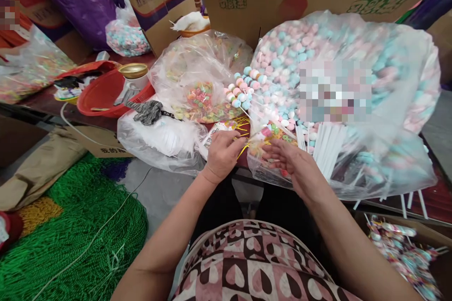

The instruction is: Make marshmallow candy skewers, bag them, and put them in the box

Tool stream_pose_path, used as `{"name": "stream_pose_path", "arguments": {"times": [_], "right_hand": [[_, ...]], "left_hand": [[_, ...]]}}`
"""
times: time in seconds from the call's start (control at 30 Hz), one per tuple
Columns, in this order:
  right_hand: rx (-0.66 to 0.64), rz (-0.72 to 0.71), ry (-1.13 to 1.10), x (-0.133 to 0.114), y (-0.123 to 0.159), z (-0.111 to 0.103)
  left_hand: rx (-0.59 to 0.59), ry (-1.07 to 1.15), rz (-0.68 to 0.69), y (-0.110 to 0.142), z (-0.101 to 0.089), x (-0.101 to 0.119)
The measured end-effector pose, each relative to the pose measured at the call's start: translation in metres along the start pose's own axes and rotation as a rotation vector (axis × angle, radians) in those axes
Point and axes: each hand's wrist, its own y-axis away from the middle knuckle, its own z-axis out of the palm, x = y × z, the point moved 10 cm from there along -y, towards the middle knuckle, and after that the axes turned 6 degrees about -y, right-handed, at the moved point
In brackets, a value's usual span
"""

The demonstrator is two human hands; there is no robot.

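Observation:
My left hand (223,151) has its thumb and fingers closed together at the table edge. What it pinches is hidden, though yellow twist ties (242,124) lie just behind its fingertips. My right hand (291,157) is to the right, its fingers stretched toward the left and blurred. Between the hands is a clear-wrapped pink and white piece (263,133); I cannot tell which hand touches it. Behind them, several marshmallow skewers (243,87) in pink, white and blue lie against a big bag of marshmallows (282,51). Ring-shaped gummies (287,135) show near my right fingers.
White sticks (326,150) lie on plastic at the right. A bag of gummy rings (201,96) is at centre back. Leftward are a white-filled bag (165,138) and a red basin (99,96). A box of wrapped skewers (402,249) stands low right; green cord (81,225) covers the left floor.

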Motion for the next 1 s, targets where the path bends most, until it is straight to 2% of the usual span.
{"name": "stream_pose_path", "arguments": {"times": [0.1,0.17,0.23,0.33,0.43,0.5,0.57,0.67,0.87,1.0], "right_hand": [[0.005,0.031,-0.014,-0.003,-0.015,0.002],[0.032,0.001,0.001,-0.004,-0.018,-0.001],[0.082,-0.066,-0.01,-0.007,-0.017,-0.007],[0.151,-0.169,-0.038,-0.015,-0.011,-0.018],[0.183,-0.258,-0.015,-0.024,-0.004,-0.026],[0.2,-0.309,0.04,-0.028,0.001,-0.03],[0.214,-0.332,0.113,-0.027,0.006,-0.033],[0.22,-0.311,0.177,-0.019,0.012,-0.033],[0.131,-0.164,-0.019,-0.002,0.015,-0.028],[0.192,-0.222,-0.006,-0.011,0.025,-0.041]], "left_hand": [[-0.013,0.072,0.109,0.002,0.002,0.026],[-0.044,0.152,0.057,0.001,0.006,0.027],[-0.125,0.297,-0.137,0.001,0.015,0.014],[-0.33,0.661,-0.576,0.014,0.041,-0.009],[-0.524,1.074,-0.924,0.035,0.061,-0.004],[-0.535,1.244,-1.032,0.04,0.062,0.003],[-0.476,1.285,-1.055,0.039,0.058,0.004],[-0.434,1.225,-1.02,0.037,0.051,0.007],[-0.439,1.071,-0.961,0.033,0.043,0.014],[-0.49,1.191,-0.997,0.035,0.053,0.03]]}}
